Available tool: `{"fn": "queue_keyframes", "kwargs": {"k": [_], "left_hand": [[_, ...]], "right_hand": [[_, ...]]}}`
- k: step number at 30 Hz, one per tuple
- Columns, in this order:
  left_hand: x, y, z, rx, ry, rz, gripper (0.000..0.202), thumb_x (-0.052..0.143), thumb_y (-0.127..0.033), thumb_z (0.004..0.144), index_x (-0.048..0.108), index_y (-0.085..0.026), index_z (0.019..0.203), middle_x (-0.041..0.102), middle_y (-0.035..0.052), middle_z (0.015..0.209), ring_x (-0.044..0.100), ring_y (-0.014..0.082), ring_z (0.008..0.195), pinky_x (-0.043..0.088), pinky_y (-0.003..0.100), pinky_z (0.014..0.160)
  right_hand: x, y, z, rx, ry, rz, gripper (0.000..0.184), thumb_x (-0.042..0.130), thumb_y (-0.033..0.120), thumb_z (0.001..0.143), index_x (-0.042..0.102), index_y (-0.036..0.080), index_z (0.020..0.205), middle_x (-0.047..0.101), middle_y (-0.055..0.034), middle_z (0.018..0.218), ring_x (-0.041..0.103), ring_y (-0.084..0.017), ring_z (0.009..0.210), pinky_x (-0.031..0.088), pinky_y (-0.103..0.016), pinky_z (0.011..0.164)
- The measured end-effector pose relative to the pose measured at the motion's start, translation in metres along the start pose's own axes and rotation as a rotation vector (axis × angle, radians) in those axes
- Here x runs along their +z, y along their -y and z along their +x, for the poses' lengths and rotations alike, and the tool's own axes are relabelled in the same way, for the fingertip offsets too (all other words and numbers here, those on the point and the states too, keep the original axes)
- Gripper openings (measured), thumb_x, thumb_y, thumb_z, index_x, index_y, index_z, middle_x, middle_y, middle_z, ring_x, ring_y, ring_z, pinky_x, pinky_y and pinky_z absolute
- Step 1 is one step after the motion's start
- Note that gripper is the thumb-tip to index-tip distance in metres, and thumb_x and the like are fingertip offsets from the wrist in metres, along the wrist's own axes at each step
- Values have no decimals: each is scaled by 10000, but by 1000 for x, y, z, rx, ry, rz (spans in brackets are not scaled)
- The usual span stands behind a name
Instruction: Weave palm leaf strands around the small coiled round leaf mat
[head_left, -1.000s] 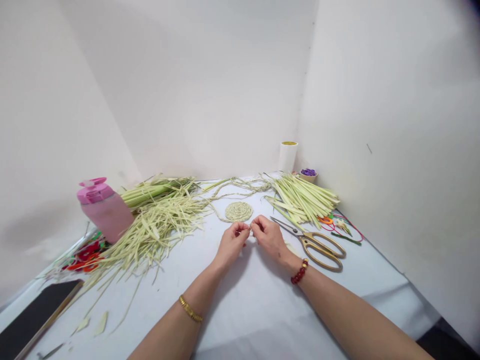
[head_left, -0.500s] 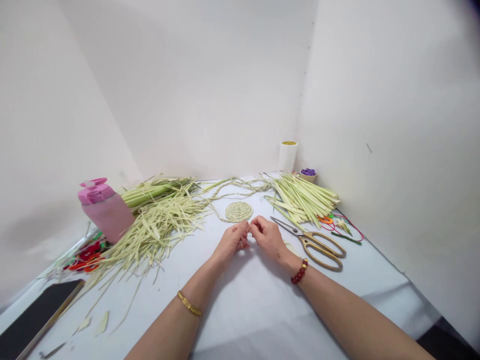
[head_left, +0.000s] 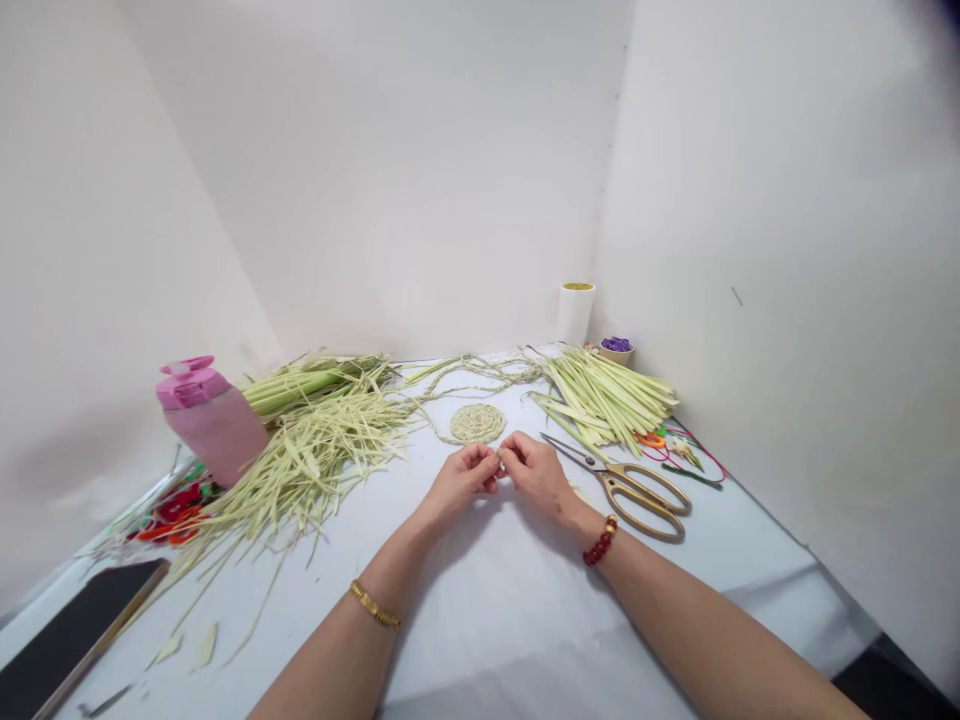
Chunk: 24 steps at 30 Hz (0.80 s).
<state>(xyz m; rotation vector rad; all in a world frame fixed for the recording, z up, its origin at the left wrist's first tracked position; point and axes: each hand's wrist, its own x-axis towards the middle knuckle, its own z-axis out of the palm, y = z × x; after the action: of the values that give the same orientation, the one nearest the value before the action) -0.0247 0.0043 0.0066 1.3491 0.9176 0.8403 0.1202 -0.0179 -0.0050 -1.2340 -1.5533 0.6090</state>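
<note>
My left hand [head_left: 466, 484] and my right hand [head_left: 537, 474] meet fingertip to fingertip above the white cloth, in the middle of the view. Both are pinched closed, and whatever lies between the fingers is too small to make out. Just beyond them a flat round coil of braided straw [head_left: 478, 423] rests on the cloth, its braid [head_left: 487, 375] trailing off toward the back. Right of my right hand lies a pair of scissors [head_left: 626, 485] with gold handles, blades pointing toward the coil.
A heap of shredded pale strips [head_left: 330, 430] spreads on the left beside a pink bottle [head_left: 214, 420]. Flat green stalks [head_left: 611, 395] lie at the right. A white cup [head_left: 576, 315] and a bowl of purple pieces [head_left: 616, 349] stand behind. A dark phone-like slab [head_left: 79, 640] sits front left.
My left hand has turned slightly, its fingers now closer against those of my right hand. The right hand and the things on the table have hardly moved.
</note>
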Motion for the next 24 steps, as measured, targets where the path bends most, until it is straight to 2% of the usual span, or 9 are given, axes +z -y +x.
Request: {"fn": "queue_keyframes", "kwargs": {"k": [5, 9, 11, 17, 20, 24], "left_hand": [[2, -2, -1, -2, 20, -15, 348, 679, -485, 675, 570, -162, 743, 600, 5, 712, 513, 73, 545, 420, 209, 570], [0, -1, 0, -8, -29, 1, 321, 679, -458, 682, 594, -155, 751, 599, 2, 692, 504, 72, 529, 417, 213, 574], [-1, 1, 0, 28, -71, 58, 298, 667, -440, 693, 614, -153, 754, 606, 5, 684, 504, 81, 529, 418, 221, 577], [-3, 6, 1, 238, -236, 413, 214, 575, -388, 758, 658, -191, 746, 651, 6, 680, 551, 130, 580, 419, 244, 602], [-3, 6, 0, 267, -280, 470, 192, 557, -372, 768, 626, -197, 732, 630, -10, 673, 556, 134, 602, 414, 239, 608], [-2, 6, 1, 291, -271, 487, 181, 528, -353, 786, 585, -193, 725, 588, -24, 676, 539, 125, 621, 405, 230, 620]], "right_hand": [[-1, 0, 0, 23, 22, 16, 166, 445, 232, 793, 535, 190, 660, 587, 26, 582, 453, -115, 523, 325, -224, 526], [-2, 1, 1, 26, 4, 22, 166, 446, 239, 781, 514, 192, 637, 515, 38, 546, 427, -117, 518, 318, -227, 525], [-2, 0, 2, 22, -3, 18, 169, 448, 244, 781, 502, 194, 629, 494, 42, 540, 424, -118, 521, 318, -229, 528], [-4, -1, 2, 16, 3, 7, 187, 449, 254, 798, 484, 197, 623, 492, 40, 550, 436, -119, 527, 330, -230, 538], [-4, 0, 2, 21, 4, 14, 166, 444, 243, 803, 499, 196, 654, 517, 35, 579, 453, -119, 540, 344, -225, 545], [-4, -3, 3, 15, 29, 12, 150, 428, 223, 810, 534, 191, 708, 546, 29, 606, 470, -119, 554, 351, -218, 548]]}}
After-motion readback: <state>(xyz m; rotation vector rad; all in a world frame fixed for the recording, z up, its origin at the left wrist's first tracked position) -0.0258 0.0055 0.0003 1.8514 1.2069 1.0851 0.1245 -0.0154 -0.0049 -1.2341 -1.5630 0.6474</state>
